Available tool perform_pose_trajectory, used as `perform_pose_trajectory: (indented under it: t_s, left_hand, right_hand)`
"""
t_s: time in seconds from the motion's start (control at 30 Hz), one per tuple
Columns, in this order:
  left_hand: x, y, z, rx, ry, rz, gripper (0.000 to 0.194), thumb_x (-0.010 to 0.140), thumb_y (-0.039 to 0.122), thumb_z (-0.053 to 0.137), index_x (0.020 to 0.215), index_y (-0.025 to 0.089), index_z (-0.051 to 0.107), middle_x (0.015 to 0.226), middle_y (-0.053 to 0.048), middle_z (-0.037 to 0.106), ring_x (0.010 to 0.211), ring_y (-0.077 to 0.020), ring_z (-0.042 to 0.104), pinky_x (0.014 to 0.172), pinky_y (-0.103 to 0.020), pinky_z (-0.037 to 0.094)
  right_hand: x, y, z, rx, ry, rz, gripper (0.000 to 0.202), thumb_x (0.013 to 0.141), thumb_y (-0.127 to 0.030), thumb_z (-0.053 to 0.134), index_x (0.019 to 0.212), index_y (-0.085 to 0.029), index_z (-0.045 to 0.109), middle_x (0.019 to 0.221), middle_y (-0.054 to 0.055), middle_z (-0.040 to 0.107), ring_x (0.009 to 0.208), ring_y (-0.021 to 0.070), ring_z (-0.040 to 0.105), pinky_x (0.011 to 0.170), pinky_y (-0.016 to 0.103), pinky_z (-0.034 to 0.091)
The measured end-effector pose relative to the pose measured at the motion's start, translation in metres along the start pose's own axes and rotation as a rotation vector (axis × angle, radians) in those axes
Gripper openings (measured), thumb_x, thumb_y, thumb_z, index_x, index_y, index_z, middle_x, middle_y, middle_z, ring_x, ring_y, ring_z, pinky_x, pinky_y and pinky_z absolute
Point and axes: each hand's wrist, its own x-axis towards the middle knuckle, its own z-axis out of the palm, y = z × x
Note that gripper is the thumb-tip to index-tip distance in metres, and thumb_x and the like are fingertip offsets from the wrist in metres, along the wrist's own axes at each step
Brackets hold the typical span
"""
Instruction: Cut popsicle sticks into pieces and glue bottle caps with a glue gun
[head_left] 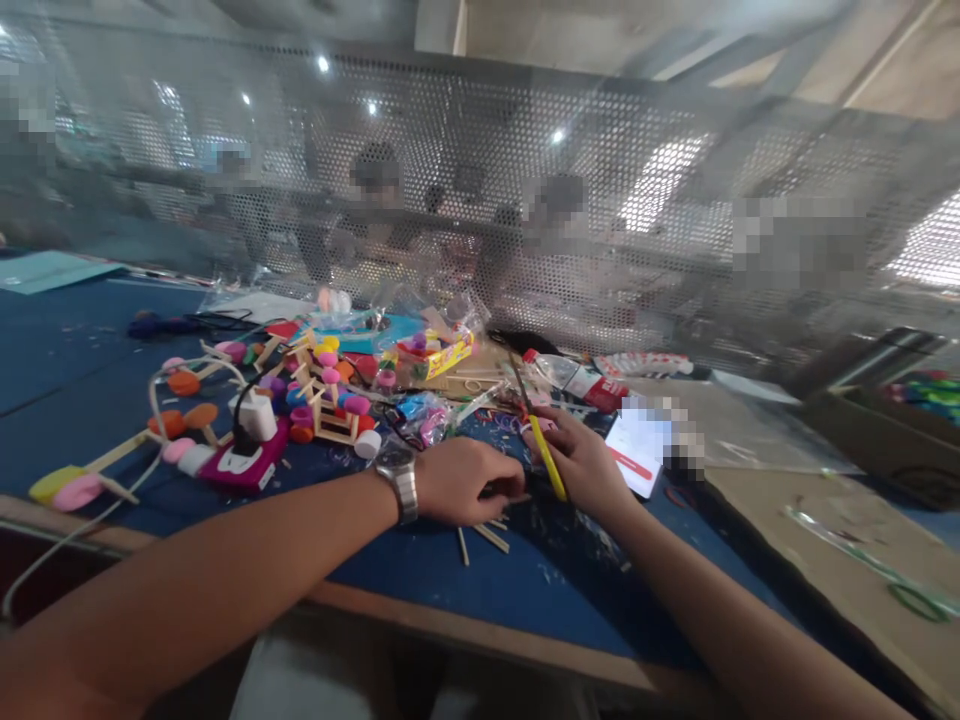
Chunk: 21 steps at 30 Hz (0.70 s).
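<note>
Right hand point(581, 458) is gripping the yellow-handled tool point(550, 462), dark end pointing away beyond the fingers. Left hand point(469, 480) is curling alongside; can't tell if it's pinching anything. Thin sticks point(493, 540) are lying on its near side. Phone point(637, 450) is crowding the right hand. Scrap-strewn blue tabletop point(424, 570) is running nearward to the wooden edge point(480, 632).

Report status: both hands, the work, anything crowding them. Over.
Left hand curled over blue table, hold unclear. Right hand gripping yellow-handled tool. Thin sticks lying loose near left hand. Phone close beside right hand.
</note>
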Motion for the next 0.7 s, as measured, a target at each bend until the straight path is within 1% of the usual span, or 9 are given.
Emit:
perform_pose_trajectory:
  t_s: [0.1, 0.17, 0.23, 0.33, 0.47, 0.6, 0.7]
  left_hand:
    - [0.0, 0.002, -0.001, -0.009, -0.03, 0.048, 0.013, 0.08, 0.015, 0.066, 0.092, 0.019, 0.067, 0.087, 0.0, 0.076, 0.082, -0.0153, 0.069, 0.073, -0.022, 0.047]
    - [0.001, 0.002, -0.002, 0.016, -0.01, 0.029, 0.013, 0.08, 0.015, 0.065, 0.092, 0.019, 0.067, 0.088, -0.001, 0.076, 0.084, -0.0168, 0.069, 0.076, -0.024, 0.047]
    - [0.001, 0.002, -0.003, 0.058, 0.025, -0.021, 0.013, 0.079, 0.015, 0.065, 0.091, 0.019, 0.067, 0.088, -0.003, 0.075, 0.086, -0.0193, 0.069, 0.079, -0.028, 0.047]
    - [0.0, 0.002, -0.005, 0.131, 0.079, -0.116, 0.01, 0.077, 0.015, 0.064, 0.087, 0.018, 0.067, 0.087, -0.004, 0.074, 0.088, -0.0224, 0.068, 0.078, -0.031, 0.046]
    - [0.0, 0.002, -0.006, 0.214, 0.175, -0.253, 0.009, 0.08, 0.015, 0.061, 0.086, 0.018, 0.066, 0.09, -0.006, 0.074, 0.09, -0.0247, 0.067, 0.079, -0.035, 0.045]
    - [0.0, -0.001, -0.011, 0.258, 0.311, -0.38, 0.012, 0.087, 0.017, 0.055, 0.095, 0.02, 0.064, 0.092, -0.004, 0.073, 0.093, -0.0233, 0.067, 0.083, -0.035, 0.045]
    - [-0.002, -0.006, -0.016, 0.271, 0.379, -0.462, 0.01, 0.092, 0.02, 0.052, 0.095, 0.019, 0.061, 0.09, -0.005, 0.072, 0.088, -0.0225, 0.066, 0.079, -0.034, 0.046]
  right_hand:
    - [-0.002, -0.004, 0.002, 0.173, 0.009, 0.002, 0.063, 0.072, -0.064, 0.07, 0.114, -0.019, 0.057, 0.057, -0.005, 0.058, 0.051, 0.0162, 0.056, 0.047, 0.026, 0.039]
    - [-0.004, -0.005, 0.003, 0.237, 0.035, -0.028, 0.06, 0.072, -0.062, 0.071, 0.113, -0.021, 0.056, 0.058, -0.005, 0.059, 0.052, 0.0155, 0.057, 0.047, 0.026, 0.039]
    - [-0.005, -0.004, 0.004, 0.263, 0.067, -0.056, 0.057, 0.072, -0.058, 0.074, 0.112, -0.022, 0.055, 0.062, -0.004, 0.061, 0.055, 0.0155, 0.059, 0.047, 0.025, 0.039]
    - [-0.005, -0.001, 0.006, 0.279, 0.114, -0.088, 0.054, 0.07, -0.053, 0.078, 0.11, -0.023, 0.057, 0.066, -0.003, 0.064, 0.058, 0.0156, 0.06, 0.049, 0.025, 0.041]
    - [-0.004, 0.002, 0.009, 0.313, 0.15, -0.097, 0.057, 0.068, -0.056, 0.078, 0.109, -0.023, 0.057, 0.069, -0.002, 0.064, 0.063, 0.0161, 0.061, 0.055, 0.025, 0.045]
    - [-0.002, -0.002, 0.014, 0.329, 0.093, -0.05, 0.059, 0.068, -0.06, 0.076, 0.11, -0.023, 0.057, 0.07, -0.002, 0.062, 0.061, 0.0159, 0.058, 0.051, 0.025, 0.043]
    - [0.002, -0.01, 0.014, 0.396, -0.001, 0.036, 0.061, 0.066, -0.064, 0.077, 0.108, -0.024, 0.057, 0.067, -0.005, 0.057, 0.051, 0.0118, 0.05, 0.045, 0.023, 0.038]
